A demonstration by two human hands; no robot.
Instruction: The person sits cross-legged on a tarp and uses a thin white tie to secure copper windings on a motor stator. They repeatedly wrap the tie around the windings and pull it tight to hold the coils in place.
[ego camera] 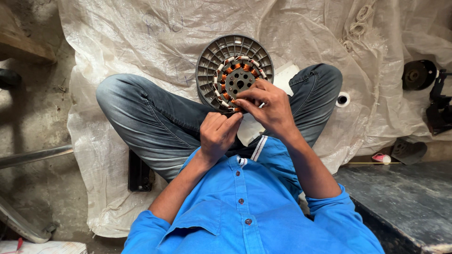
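over the lap, both hands' fingers pinch the copper-wound stator (239, 83); left hand (217, 134), right hand (267, 106)

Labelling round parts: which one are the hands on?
The grey ribbed disc with copper-wound stator on the lap; both the left hand and right hand touch its lower edge. The black round part lies apart, untouched.

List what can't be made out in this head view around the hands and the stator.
- Stator, head view: lower edge hidden by right hand.
- Left hand: fingers curl inward, so anything pinched is hidden.
- Grey ribbed housing: near rim covered by stator and hands.
- Dark block: partly under the leg.
- Black parts: cut off by right edge.
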